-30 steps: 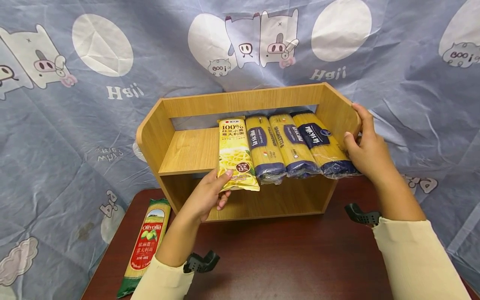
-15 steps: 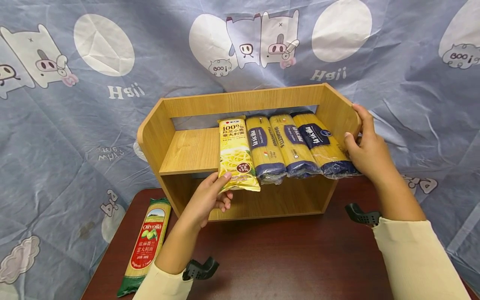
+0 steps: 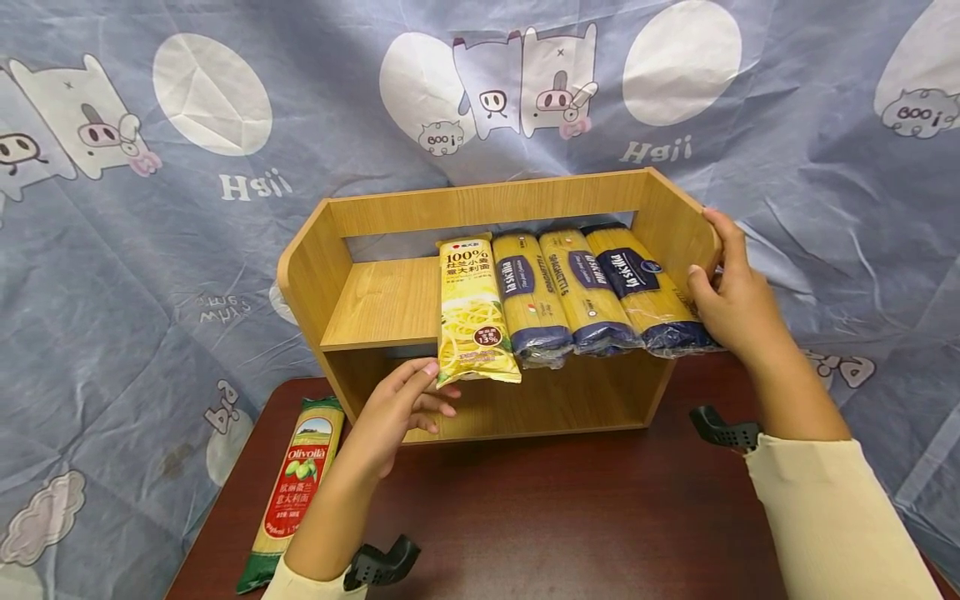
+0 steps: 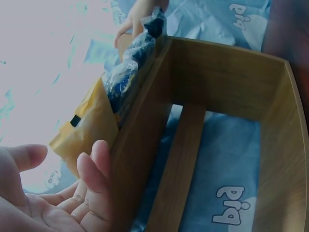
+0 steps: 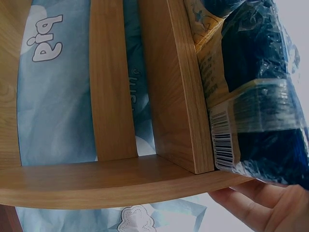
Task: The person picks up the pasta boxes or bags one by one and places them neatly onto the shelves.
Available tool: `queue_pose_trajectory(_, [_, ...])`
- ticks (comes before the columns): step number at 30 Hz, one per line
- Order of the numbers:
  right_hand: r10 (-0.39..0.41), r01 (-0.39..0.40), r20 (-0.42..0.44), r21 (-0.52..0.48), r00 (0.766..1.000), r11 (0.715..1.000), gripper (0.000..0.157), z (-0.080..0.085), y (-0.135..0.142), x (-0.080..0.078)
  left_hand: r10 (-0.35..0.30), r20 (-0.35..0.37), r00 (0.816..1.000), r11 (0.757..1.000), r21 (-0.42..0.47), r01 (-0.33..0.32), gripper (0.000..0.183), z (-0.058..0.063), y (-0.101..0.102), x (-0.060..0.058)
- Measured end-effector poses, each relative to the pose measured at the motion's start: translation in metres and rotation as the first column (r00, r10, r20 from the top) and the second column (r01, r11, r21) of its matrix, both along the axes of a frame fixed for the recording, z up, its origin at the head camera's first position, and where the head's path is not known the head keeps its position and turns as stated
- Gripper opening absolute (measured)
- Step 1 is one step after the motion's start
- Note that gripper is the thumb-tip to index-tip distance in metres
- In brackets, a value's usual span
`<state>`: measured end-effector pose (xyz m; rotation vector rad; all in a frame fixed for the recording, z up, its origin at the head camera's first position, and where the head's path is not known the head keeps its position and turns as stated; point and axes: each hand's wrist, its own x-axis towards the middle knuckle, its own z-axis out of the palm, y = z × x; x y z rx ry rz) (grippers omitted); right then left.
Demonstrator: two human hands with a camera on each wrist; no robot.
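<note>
A yellow pack of pasta lies on the upper board of a small wooden shelf, its near end jutting past the front edge. Just below and left of that end is my left hand. In the left wrist view its thumb and fingers are spread apart, with nothing between them. To the pack's right, packs of spaghetti with blue labels lie side by side. At the shelf's right side panel, my right hand grips the edge, thumb inside and fingers outside, close to the rightmost spaghetti pack.
On the dark red table, a green and red pack of spaghetti lies left of the shelf, beside my left forearm. Bare board shows left of the yellow pack. A blue printed cloth hangs behind.
My left hand has let go of the yellow pack and moved slightly down and left. The pack stays in place on the board, and my right hand keeps its grip.
</note>
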<state>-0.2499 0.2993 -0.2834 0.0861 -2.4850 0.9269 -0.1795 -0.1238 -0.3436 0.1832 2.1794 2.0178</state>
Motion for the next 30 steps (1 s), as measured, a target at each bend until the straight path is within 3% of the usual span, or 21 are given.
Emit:
queue_pose_trajectory(15, [-0.003,0.003,0.003,-0.008,1.000,1.000,0.067,0.000,0.001,0.001,0.052,-0.038,0.998,0.999,-0.016,-0.052,0.036,-0.023,-0.026,0.010])
queue_pose_trajectory(30, [-0.002,0.002,0.001,-0.004,1.000,1.000,0.068,-0.001,0.000,0.000,0.156,0.043,0.987,0.983,-0.103,-0.151,0.036,-0.060,-0.067,0.025])
